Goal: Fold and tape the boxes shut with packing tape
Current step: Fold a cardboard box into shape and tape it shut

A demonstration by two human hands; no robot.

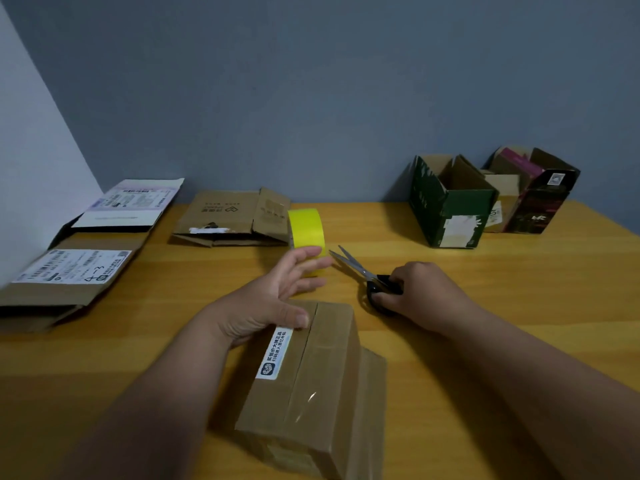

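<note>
Your left hand (273, 296) rests on the closed box (311, 375), thumb on the seam, fingers spread loose toward the yellow tape roll (307, 230); your right hand (415, 289) grips the scissors (363, 271), blades parted.

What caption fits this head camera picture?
Left hand steadies a taped box; right hand grips scissors beside yellow tape.

Wooden table (519, 306) carries flattened boxes (235, 220), open boxes (453, 202), closed box (311, 375), possibly tape (306, 230).

Wood table (519, 306), blue-grey walls (346, 98)
</note>
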